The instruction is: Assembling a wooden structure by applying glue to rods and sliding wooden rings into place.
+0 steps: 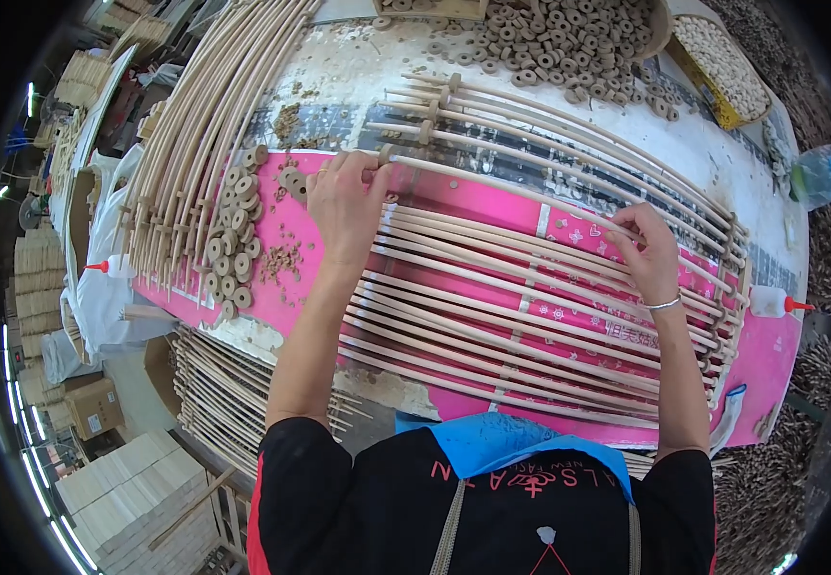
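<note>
My left hand (346, 206) pinches a small wooden ring (386, 153) at the left end of a long, thin wooden rod (492, 180). Further right, the fingers of my right hand (649, 251) are closed on the same rod, which slants down to the right. Beneath it, several bare rods (454, 222) lie side by side over a pink patterned sheet (770, 369). Their right ends carry wooden rings. Behind my hands is a group of rods with rings near their left ends (428, 130). Loose wooden rings (233, 230) are heaped left of my left hand.
A big pile of wooden rings (569, 43) covers the far table, beside a yellow box of small pale pieces (717, 57). Red-tipped white bottles stand out at right (770, 302) and left (116, 266). Many ringed rods (209, 105) fill the far left. Stacked wood (133, 494) stands lower left.
</note>
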